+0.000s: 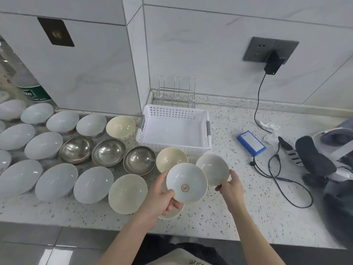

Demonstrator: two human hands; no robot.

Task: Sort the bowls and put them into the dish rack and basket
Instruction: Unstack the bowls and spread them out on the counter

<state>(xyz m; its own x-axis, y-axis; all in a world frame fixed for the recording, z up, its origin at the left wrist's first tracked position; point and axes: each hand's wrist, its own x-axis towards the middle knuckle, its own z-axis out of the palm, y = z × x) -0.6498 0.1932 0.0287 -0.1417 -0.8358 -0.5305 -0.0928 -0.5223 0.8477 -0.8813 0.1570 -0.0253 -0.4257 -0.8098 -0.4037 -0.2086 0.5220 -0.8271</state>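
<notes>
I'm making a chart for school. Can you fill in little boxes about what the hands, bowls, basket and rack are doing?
left hand: left hand holds white bowl with red mark
right hand: right hand holds plain white bowl
basket: white basket has no bowls in it
rack: wire dish rack behind basket, no bowls in it
metal bowls: three steel bowls in a row
counter: speckled counter
</notes>
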